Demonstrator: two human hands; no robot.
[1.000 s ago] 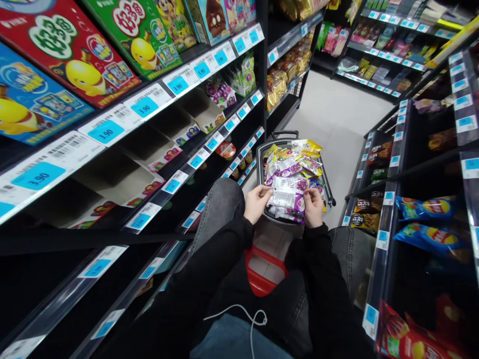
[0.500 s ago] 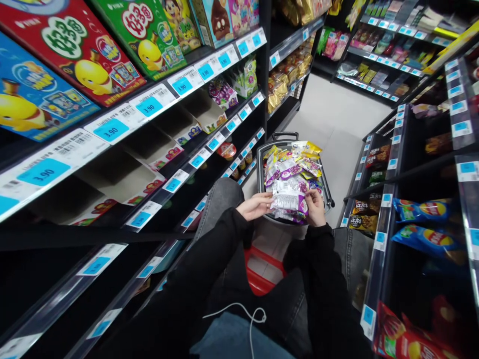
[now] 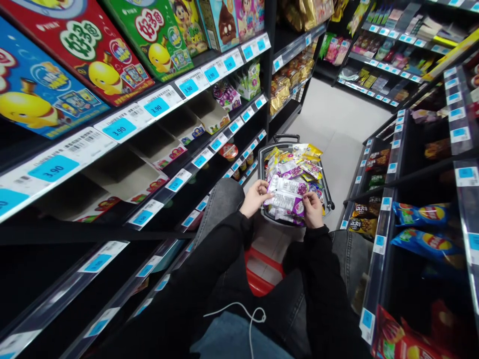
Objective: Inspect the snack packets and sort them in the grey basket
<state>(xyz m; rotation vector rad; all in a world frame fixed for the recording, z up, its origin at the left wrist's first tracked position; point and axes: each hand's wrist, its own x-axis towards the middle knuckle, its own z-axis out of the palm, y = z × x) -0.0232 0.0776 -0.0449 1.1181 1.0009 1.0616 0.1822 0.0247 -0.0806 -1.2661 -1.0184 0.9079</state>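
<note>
Between my two hands is a purple and white candy bag [image 3: 286, 193], its printed back side turned up. My left hand [image 3: 255, 198] pinches the bag's left edge between thumb and fingers. At the opposite edge, my right hand [image 3: 313, 209] grips it the same way. Under and beyond the bag, a black shopping basket [image 3: 328, 192] is heaped with yellow, purple and white candy packets [image 3: 294, 162]. The held bag hides part of the heap and the basket's near side.
On the left, a shelf carries colourful snack boxes [image 3: 108, 60] above open display cartons [image 3: 123, 174]. The right shelf holds blue chip bags [image 3: 426, 244] and a red bag [image 3: 404, 334]. A red stool [image 3: 258, 284] shows between my legs. Pale floor [image 3: 337, 107] runs ahead.
My left hand has closed from loosely extended fingers to a pinch on the bag's left edge. The bag now lies flatter and straighter between both hands. The view has shifted slightly.
</note>
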